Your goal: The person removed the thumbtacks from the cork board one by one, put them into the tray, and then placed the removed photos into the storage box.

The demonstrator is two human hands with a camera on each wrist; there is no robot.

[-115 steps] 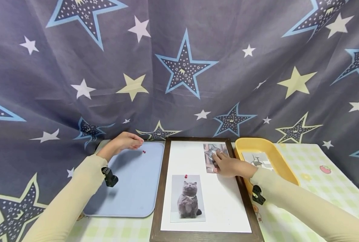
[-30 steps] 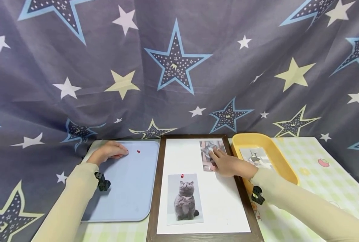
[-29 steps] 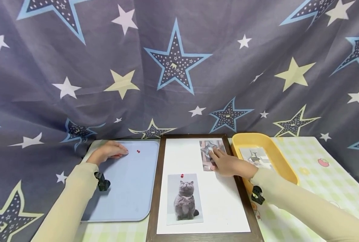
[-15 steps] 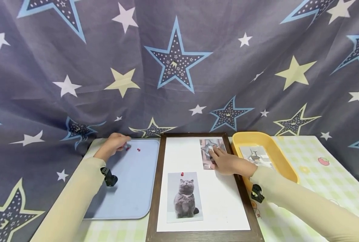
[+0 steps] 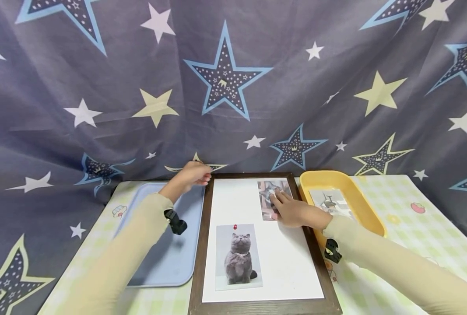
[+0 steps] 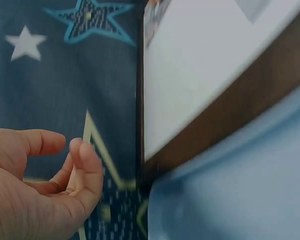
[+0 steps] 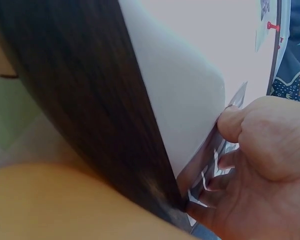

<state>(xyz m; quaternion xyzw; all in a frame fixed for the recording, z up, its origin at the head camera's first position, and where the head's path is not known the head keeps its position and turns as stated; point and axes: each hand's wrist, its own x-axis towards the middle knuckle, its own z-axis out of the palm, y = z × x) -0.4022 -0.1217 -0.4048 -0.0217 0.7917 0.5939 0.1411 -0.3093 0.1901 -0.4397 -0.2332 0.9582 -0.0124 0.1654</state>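
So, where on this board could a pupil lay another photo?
The white board has two bare patches: upper left, between the dark frame and the photo under the right hand, and lower right, between the grey cat photo and the frame's right side. It's crowded upper right and lower left; the left hand hovers by the far left corner.

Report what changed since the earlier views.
The left hand moved right, from over the blue tray toward the board; whether it took anything is unclear. The right hand stays on the upper photo; the lower photo keeps its red pin.
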